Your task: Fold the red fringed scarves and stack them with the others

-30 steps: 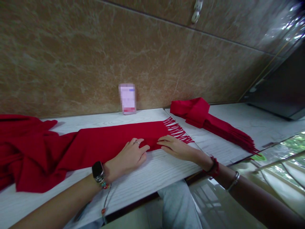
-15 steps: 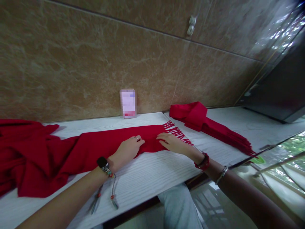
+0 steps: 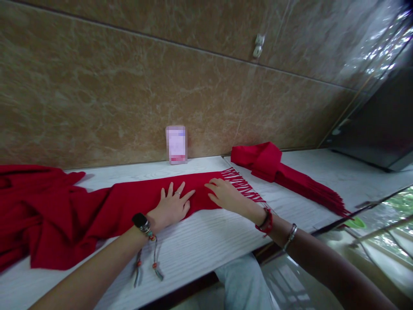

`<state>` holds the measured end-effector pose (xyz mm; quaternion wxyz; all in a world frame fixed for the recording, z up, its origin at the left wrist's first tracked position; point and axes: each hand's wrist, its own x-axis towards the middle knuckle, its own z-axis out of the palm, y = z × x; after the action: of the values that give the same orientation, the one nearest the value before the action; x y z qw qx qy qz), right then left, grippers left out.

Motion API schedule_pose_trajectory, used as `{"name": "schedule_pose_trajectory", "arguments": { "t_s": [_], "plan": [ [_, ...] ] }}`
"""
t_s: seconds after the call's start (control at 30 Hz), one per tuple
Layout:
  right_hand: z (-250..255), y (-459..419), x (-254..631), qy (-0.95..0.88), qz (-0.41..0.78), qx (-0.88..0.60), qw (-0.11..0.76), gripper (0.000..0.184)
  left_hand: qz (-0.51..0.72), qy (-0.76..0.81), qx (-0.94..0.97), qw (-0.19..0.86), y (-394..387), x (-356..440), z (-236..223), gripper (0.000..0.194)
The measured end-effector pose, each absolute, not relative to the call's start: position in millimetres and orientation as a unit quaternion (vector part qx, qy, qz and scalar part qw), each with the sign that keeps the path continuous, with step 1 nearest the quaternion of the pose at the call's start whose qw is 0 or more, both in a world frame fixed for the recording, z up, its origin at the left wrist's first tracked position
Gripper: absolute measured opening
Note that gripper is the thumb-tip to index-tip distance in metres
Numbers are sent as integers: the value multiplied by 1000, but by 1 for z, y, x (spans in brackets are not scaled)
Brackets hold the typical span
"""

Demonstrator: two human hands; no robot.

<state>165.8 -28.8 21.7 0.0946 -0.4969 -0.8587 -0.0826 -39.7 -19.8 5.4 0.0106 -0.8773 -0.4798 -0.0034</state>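
A long red scarf (image 3: pixel 135 200) lies across the white table, flat and folded lengthwise toward its fringed right end, bunched up at the left. My left hand (image 3: pixel 171 206) rests palm down on the flat part with its fingers spread. To its right, my right hand (image 3: pixel 226 194) touches the scarf near the fringe (image 3: pixel 241 185), its fingers slightly bent and apart, holding nothing. A watch (image 3: pixel 140 220) and a beaded cord bracelet are on my left wrist. Red and silver bracelets are on my right arm.
Behind the fringe lies a second red scarf (image 3: pixel 274 163), folded over itself, its fringe near the table's right edge. A blurred-out upright card or phone (image 3: pixel 177 145) leans on the brown tiled wall (image 3: pixel 112 86). A dark appliance (image 3: pixel 380 125) stands at the far right of the white table (image 3: pixel 193 241).
My left hand has spread its fingers and flattened onto the scarf. My right hand has shifted slightly left along the cloth. The camera view has tilted a little upward.
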Motion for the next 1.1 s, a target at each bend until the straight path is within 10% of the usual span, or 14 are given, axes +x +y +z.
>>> {"name": "schedule_pose_trajectory", "arguments": {
  "t_s": [1.1],
  "plan": [
    [1,53,208,-795,-81,-599,46,47,-11,-493,-870,-19,-19,-42,3,45]
  ]
}}
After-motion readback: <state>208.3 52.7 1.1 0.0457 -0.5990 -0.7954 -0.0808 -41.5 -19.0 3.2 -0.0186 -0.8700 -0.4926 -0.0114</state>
